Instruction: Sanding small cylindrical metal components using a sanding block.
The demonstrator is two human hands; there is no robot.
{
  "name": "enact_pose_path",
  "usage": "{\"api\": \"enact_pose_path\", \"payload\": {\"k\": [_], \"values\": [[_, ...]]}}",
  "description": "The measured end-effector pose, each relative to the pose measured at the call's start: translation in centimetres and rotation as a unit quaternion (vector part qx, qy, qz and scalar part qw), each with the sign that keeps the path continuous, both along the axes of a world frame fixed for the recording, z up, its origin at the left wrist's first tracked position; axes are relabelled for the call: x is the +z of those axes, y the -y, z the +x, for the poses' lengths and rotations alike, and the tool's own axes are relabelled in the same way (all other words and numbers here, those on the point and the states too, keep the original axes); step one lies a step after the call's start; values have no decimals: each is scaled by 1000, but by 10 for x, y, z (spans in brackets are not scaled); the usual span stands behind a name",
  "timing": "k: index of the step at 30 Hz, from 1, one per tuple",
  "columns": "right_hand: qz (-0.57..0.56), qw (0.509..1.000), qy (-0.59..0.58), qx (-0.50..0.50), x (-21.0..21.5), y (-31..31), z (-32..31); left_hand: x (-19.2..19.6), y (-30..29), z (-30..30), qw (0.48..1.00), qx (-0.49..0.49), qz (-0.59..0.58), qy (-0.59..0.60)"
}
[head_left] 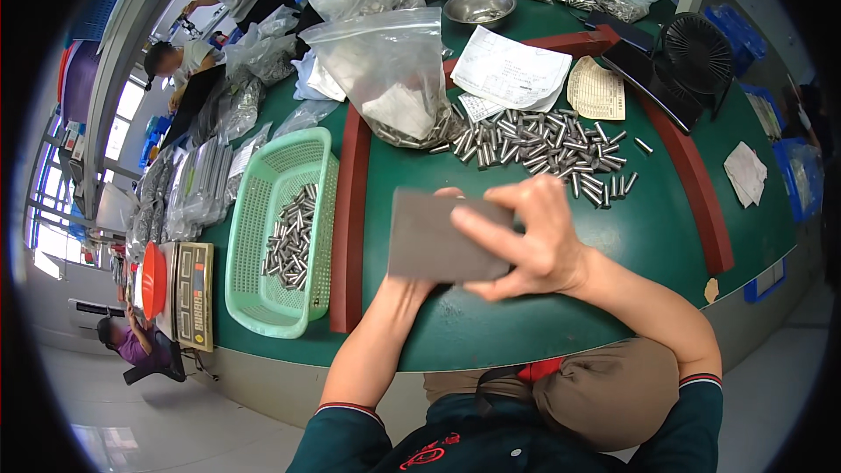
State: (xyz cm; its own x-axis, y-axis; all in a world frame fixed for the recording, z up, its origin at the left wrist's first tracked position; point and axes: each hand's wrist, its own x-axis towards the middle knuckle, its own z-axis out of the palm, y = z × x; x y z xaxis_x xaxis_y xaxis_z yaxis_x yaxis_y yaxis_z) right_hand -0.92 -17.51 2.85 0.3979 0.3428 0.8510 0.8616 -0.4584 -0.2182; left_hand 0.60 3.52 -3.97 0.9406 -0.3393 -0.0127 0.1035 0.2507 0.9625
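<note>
A flat grey-brown rectangular sheet (429,241) is held up over the near middle of the green table, slightly blurred. My right hand (539,241) grips it from the right, with one finger laid across its face and the rest curled by its edge. Most of my left hand (413,285) is behind the sheet; only its wrist side and what looks like a fingertip at the top edge show, so its grip is hidden. Just beyond the hands lies a loose pile of short shiny metal pins (561,147), a few of them apart at its right side.
Dark red rails (349,219) border the work area. Left of them stands a green plastic basket (324,158) with more pins, then a scale (194,293). Behind are a clear bag (377,52), papers (512,68), a steel bowl (479,7) and a black fan (696,52).
</note>
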Motion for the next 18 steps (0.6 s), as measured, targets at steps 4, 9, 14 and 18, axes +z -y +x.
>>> {"api": "enact_pose_path", "payload": {"k": [4,9,14,18], "values": [[38,987,-37,-152,-11,16,32,31,20,11,948,-112,-272,-123],[-6,999,5,-32,-4,-2,2,8,1,2,975,-12,-159,-152],[33,990,-30,-137,-9,15,18,27,20,2,978,-4,-172,-115],[29,994,-47,-96,-9,8,15,28,32,-4,994,79,-45,-66]]}}
